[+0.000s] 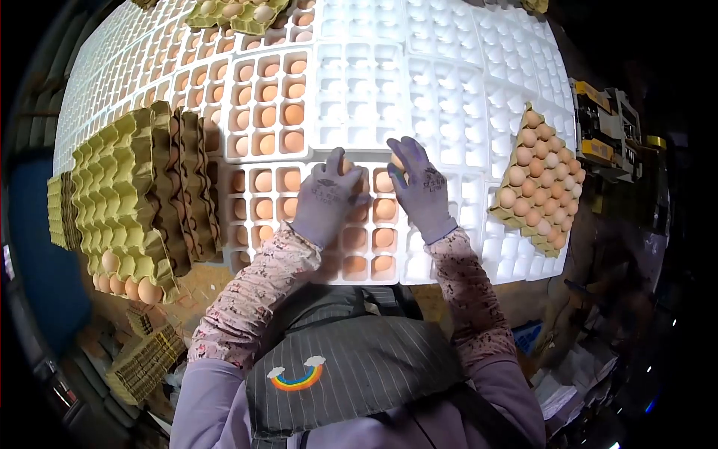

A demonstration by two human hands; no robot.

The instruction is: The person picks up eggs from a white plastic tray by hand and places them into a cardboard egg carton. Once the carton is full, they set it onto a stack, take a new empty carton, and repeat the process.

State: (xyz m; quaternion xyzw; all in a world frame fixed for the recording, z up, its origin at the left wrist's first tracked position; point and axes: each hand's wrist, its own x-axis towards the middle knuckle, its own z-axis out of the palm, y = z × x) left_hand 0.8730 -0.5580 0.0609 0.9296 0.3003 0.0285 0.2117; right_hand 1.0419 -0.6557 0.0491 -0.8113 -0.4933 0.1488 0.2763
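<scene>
My left hand [329,198], in a grey-purple glove, is closed around an egg [346,166] over the near white foam tray [369,256]. To its right, my right hand [425,196], gloved alike, pinches another egg [397,160] between thumb and fingers near the tray's back edge. Both hands partly cover the tray's compartments. Brown eggs [384,237] sit one to a compartment in the columns below and beside my hands. Directly behind is a white foam tray [359,93] with bare compartments.
Stacked yellowish pulp egg trays [112,176] stand on the left, with several eggs [149,290] at their lower edge. On the right, a pulp tray [502,217] full of eggs rests on foam trays. Farther back left, egg-filled foam trays [258,54] cover the table.
</scene>
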